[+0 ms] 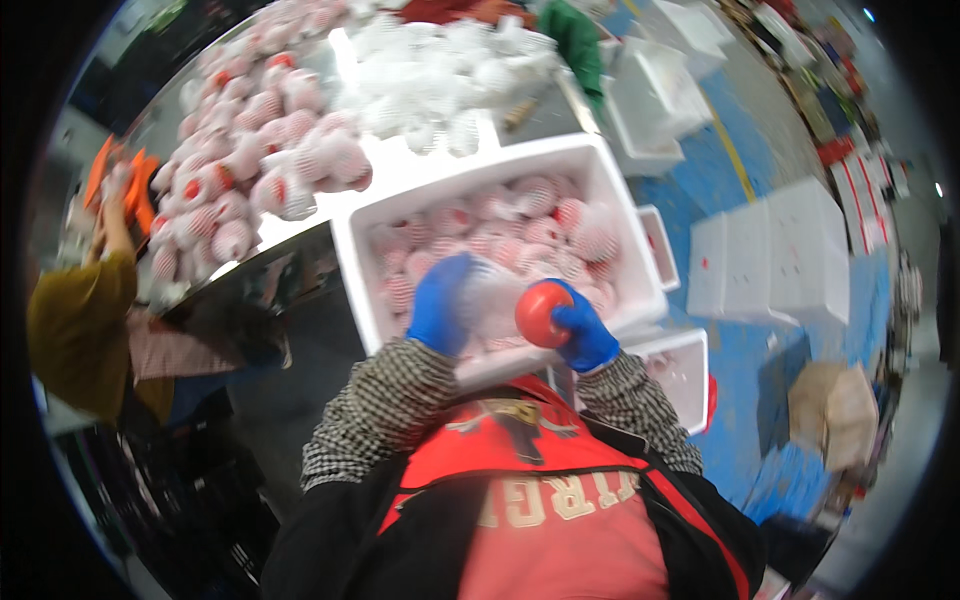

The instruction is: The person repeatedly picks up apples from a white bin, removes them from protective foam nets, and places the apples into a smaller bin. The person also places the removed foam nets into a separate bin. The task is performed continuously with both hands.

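My right hand (583, 330), in a blue glove, grips a smooth, round red fruit (541, 313) over the near side of a white foam box (637, 255). To its left, my blue-gloved left hand (441, 304) is blurred by motion. It holds a white foam net sleeve (495, 294), which spreads towards the fruit; the fruit is outside the sleeve. Below both hands, the box is filled with red fruits in foam nets (517, 214). My forearms partly cover the near wall.
Sleeved fruits (277, 135) and loose white foam nets (442, 67) are heaped on the metal table (397, 165). Someone in a mustard sleeve (86, 330) is at the left, near orange gloves (139, 187). White foam boxes (772, 251) and a cardboard box (832, 412) stand on the right.
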The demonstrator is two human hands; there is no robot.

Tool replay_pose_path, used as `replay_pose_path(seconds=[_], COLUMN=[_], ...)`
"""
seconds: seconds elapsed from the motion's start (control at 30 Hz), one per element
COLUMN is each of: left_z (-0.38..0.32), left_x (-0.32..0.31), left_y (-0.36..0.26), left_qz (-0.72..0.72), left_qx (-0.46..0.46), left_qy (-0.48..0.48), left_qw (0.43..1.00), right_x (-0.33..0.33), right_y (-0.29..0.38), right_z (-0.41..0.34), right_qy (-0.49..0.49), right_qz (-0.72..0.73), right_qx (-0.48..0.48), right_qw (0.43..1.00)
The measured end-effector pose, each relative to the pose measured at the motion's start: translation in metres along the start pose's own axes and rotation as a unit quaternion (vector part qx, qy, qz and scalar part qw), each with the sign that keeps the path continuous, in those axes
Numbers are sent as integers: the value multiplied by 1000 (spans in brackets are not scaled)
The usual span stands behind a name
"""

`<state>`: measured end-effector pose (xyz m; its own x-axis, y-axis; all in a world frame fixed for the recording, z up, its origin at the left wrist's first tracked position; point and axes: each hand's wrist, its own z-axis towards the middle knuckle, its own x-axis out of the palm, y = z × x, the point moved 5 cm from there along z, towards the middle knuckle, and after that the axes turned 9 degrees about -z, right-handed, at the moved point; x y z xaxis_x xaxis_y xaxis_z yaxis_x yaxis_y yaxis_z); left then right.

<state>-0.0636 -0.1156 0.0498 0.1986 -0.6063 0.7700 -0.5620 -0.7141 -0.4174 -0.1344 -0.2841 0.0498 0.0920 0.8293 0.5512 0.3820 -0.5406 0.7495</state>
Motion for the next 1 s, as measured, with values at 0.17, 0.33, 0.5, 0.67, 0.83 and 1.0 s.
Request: replay_pose_path(seconds=[0.17,0.33,0.5,0.67,0.83,1.0], left_z=[0,14,16,16,12,6], left_x=[-8,-36,-50,-59,-60,-55], left_y=[-36,-43,-46,-44,-45,-46], left_qz=[90,-233,-271,-258,-257,-242], left_qx=[107,-193,-210,-204,-196,-189], left_qy=[23,36,71,52,61,58], left_qw=[990,952,937,943,944,950], right_x=[41,73,88,82,81,83], right_y=[-12,-19,-27,-28,-28,-27], right_z=[46,60,61,54,47,38], right_qy=[-43,15,0,-51,-41,-25], right_qz=[175,341,344,302,249,225], right_qx=[116,169,152,128,95,83], right_qw=[977,925,927,943,963,970])
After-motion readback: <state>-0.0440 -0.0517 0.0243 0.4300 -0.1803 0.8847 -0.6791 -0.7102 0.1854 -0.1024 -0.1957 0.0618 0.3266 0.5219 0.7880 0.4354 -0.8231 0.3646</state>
